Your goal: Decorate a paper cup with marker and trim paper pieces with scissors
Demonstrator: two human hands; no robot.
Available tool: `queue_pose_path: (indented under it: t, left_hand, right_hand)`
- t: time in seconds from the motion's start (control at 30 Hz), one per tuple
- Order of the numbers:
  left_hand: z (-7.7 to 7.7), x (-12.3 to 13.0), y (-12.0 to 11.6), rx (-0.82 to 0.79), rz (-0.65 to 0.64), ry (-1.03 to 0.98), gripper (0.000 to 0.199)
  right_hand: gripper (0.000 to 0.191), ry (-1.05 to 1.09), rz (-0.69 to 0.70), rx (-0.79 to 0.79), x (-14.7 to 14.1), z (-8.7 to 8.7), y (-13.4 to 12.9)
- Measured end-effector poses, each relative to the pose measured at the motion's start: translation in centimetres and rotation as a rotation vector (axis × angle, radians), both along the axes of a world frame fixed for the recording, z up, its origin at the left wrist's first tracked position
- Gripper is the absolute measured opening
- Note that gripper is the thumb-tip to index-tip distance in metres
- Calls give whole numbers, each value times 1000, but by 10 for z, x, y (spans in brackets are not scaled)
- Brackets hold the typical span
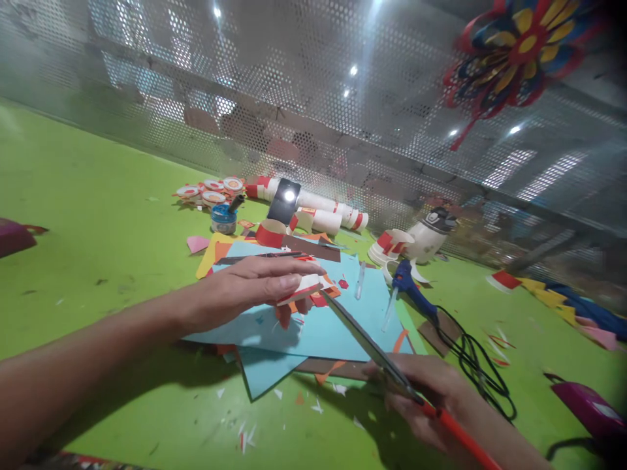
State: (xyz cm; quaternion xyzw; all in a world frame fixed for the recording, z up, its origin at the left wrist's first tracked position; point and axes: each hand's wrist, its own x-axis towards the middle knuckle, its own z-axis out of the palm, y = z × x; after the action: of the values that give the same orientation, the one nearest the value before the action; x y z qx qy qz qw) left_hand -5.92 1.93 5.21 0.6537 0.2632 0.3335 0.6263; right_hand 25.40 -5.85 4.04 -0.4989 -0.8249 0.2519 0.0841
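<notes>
Some paper (304, 288) in L hand (245, 287), scissors (368, 344) in R (431, 395).

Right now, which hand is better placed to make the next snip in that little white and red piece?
Right, I'd say: the right hand holds the scissors, tips beside the white and red piece, while the left hand grips that piece.

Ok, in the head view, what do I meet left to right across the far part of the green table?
Cluster of round paper pieces → dark, glossy rectangle with a bright glare → plain white roll → red-and-white rings → white container → small red-and-white piece.
</notes>
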Motion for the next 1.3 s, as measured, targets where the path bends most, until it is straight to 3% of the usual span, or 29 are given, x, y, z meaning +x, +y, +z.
queue_pose_path:
  t: [0.27,0.47,0.67,1.3]
  left_hand:
    - [1,2,-1,79,10,-2,42]
    - [-1,4,-2,77,31,-11,39]
    - [0,7,-4,94,27,-29,38]
    - [-4,12,-6,156,118,-54,40]
  right_hand:
    - [44,32,-41,-87,-3,-1,-5]
    - [30,49,-50,-94,-14,8,-4]
    - [21,33,-51,-51,-15,6,-6]
    - [26,84,-22,-30,-13,4,-3]
